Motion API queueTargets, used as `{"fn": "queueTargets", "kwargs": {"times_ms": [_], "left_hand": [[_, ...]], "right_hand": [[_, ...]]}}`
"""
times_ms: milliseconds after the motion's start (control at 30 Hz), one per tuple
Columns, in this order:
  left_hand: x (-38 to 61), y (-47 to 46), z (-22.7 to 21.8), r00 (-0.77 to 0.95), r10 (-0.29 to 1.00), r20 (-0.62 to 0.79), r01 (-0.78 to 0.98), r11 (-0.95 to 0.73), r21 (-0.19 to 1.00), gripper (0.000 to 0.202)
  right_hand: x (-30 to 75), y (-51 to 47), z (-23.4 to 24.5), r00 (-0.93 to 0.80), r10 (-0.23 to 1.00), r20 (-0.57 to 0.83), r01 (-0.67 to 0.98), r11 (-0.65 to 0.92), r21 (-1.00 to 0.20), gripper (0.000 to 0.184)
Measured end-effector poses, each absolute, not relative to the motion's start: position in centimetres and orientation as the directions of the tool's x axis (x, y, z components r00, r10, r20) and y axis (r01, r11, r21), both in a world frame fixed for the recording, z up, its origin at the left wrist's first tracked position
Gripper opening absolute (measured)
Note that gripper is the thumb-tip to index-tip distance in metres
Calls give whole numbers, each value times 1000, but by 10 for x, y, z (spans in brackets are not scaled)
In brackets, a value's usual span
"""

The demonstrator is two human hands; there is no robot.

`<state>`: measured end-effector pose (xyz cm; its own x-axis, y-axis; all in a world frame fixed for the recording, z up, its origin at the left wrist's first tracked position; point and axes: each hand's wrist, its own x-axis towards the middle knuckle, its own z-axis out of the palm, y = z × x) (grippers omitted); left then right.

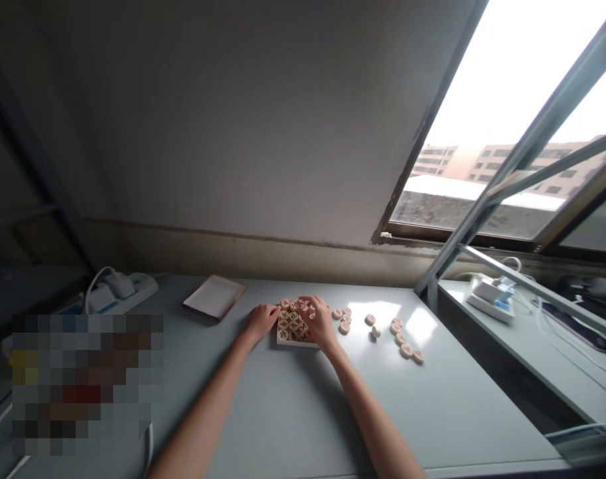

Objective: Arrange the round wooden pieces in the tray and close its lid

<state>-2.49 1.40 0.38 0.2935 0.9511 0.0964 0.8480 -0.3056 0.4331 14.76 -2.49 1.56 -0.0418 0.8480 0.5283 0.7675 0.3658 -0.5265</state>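
A shallow box tray on the desk holds rows of round wooden xiangqi pieces with dark and red characters. At its left edge, my left hand has its fingers together against the side, gripping the box. My right hand reaches over the right part of the box. Its thumb and fingers curl around a xiangqi piece among the others; the palm hides that end of the tray. Loose xiangqi pieces lie just right of my right hand, and one piece seems to stand tilted.
An upturned box lid lies on the desk at the left. More loose pieces form a curved line at the right. A power strip with plugs sits far left, beside a blurred-out patch. A metal bed frame rises at the desk's right corner.
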Motion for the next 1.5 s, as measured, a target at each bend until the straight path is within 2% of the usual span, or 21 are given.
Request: {"fn": "queueTargets", "kwargs": {"times_ms": [100,167,233,367,433,500,567,633,833,1000,1067,1233,1400,1500], "left_hand": [[-26,16,2,295,949,109,837,-312,450,47],[-27,17,2,293,950,104,841,-308,446,50],[-27,16,2,294,950,105,846,-310,434,51],[-25,14,2,310,943,119,841,-331,428,46],[-24,13,2,308,944,118,841,-328,431,44],[-23,13,3,296,949,111,844,-315,434,43],[-24,12,4,295,950,104,841,-310,444,42],[-25,12,6,311,945,106,827,-324,461,40],[-27,11,7,336,936,109,797,-343,497,39],[-25,13,5,323,939,119,813,-339,473,40],[-25,13,5,324,938,122,818,-342,462,41],[-25,10,6,327,937,121,826,-345,445,41],[-24,11,6,311,945,106,842,-325,430,38],[-24,11,6,307,945,109,846,-323,425,38]], "right_hand": [[124,-27,16,-194,827,528,716,487,-500,20],[125,-28,19,-209,823,528,738,487,-467,24],[142,-30,23,-138,843,519,804,402,-439,26],[199,-31,27,104,878,467,930,81,-359,23],[224,-31,24,184,909,374,942,-54,-332,22],[239,-31,20,196,943,269,929,-91,-358,22],[244,-31,17,170,962,212,906,-68,-418,21],[244,-31,15,160,963,215,889,-46,-455,20],[236,-31,21,150,939,310,919,-17,-395,16],[200,-34,28,-69,905,419,848,275,-453,21],[177,-36,27,-153,893,423,834,346,-430,21],[149,-40,24,-212,868,449,889,362,-280,21],[164,-40,28,-169,900,402,903,305,-302,13],[163,-40,27,-213,902,375,893,335,-299,16]]}}
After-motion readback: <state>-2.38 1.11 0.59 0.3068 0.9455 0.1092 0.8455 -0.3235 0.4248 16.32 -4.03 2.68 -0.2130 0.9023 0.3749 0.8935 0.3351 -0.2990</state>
